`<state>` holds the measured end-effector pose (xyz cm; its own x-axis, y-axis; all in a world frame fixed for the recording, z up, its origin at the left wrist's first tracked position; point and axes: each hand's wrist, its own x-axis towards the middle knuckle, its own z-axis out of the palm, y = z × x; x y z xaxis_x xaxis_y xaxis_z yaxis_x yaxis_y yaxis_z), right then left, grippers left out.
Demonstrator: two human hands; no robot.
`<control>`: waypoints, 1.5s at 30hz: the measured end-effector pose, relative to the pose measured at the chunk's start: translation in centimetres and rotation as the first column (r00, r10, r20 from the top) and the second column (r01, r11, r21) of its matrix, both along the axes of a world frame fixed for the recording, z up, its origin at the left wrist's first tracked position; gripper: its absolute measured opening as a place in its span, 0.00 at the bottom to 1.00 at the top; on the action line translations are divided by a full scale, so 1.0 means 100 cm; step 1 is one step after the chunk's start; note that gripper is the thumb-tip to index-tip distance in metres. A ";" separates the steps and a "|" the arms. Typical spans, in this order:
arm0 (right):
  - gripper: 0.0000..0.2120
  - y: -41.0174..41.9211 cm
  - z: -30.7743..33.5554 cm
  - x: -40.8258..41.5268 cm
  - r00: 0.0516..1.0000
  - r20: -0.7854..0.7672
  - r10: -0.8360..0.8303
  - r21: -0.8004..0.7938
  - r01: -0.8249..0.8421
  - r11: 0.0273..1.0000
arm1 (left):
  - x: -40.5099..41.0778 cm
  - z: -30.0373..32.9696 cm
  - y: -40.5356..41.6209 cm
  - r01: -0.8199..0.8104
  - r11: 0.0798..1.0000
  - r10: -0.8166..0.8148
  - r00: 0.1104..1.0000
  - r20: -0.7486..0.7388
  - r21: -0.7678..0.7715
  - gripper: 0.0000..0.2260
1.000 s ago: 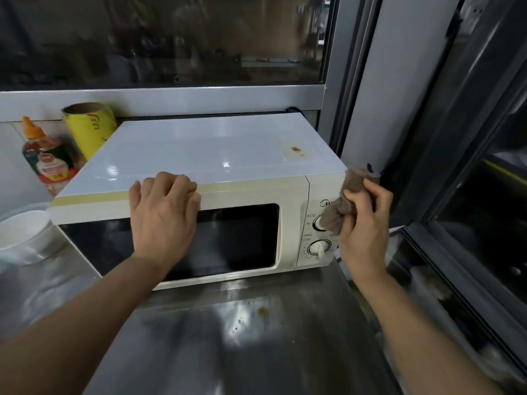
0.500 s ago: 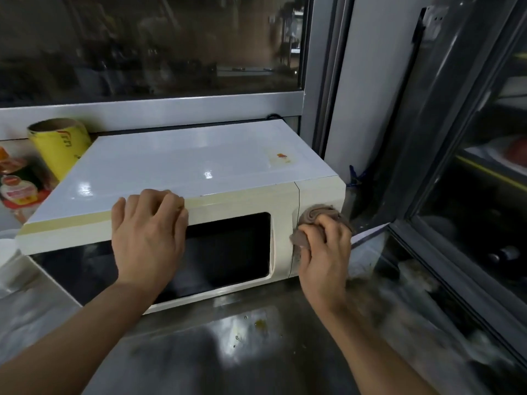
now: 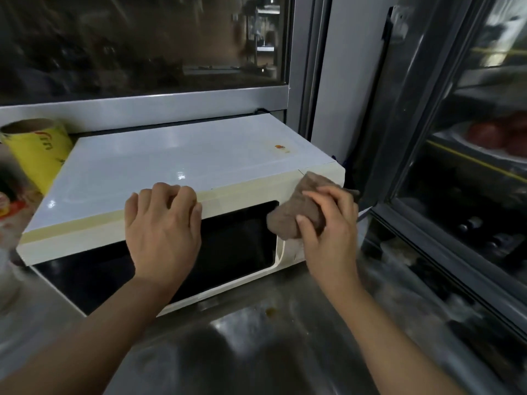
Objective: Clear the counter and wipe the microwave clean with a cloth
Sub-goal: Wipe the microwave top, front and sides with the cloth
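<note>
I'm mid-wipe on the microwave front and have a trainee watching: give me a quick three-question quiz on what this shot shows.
1. True or false: the left hand is pressing the crumpled brown cloth against the microwave.
2. Which part of the boxy cream-white microwave does the cloth cover? A) the white top panel B) the right end of the front, beside the dark door window C) the back
3. Fill in: the yellow cardboard-core roll stands to the microwave's ____ side.

Key: 1 false, the right hand grips it, while the left rests on the top front edge; 2 B; 3 left.
</note>
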<state>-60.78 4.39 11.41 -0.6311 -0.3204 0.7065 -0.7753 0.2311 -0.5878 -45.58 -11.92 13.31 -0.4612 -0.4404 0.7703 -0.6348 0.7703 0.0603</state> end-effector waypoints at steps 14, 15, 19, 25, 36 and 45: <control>0.13 -0.062 -0.081 0.015 0.982 0.025 -0.190 -0.148 0.191 0.970 | -0.002 -0.007 -0.005 0.020 1.000 -0.021 0.996 -0.086 -0.019 0.07; 0.15 -0.063 -0.093 0.019 0.977 0.038 -0.211 -0.160 0.214 0.964 | -0.002 -0.007 -0.005 0.022 0.999 -0.025 0.996 -0.088 -0.024 0.07; 0.18 -0.063 -0.133 0.028 0.966 0.104 -0.235 -0.154 0.250 0.956 | -0.003 -0.008 -0.006 0.019 0.999 -0.024 0.995 -0.099 -0.049 0.07; 0.22 -0.061 -0.133 0.035 0.952 0.264 -0.155 -0.158 0.202 0.967 | -0.002 -0.007 -0.004 0.021 0.999 -0.023 0.997 -0.079 -0.032 0.07; 0.13 -0.068 -0.046 0.010 0.986 -0.021 -0.163 -0.156 0.158 0.975 | -0.001 -0.006 -0.005 0.027 0.998 -0.031 0.996 -0.081 -0.048 0.08; 0.16 -0.061 -0.128 0.023 0.980 0.182 -0.076 -0.233 0.118 0.965 | -0.003 -0.012 -0.009 0.008 0.996 -0.018 0.994 -0.106 -0.094 0.07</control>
<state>-58.50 -1.68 -1.43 -0.7682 -0.0852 0.6345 -0.6398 0.1353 -0.7565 -45.90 -12.78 12.06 -0.3795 -0.3591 0.8527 -0.6184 0.7839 0.0549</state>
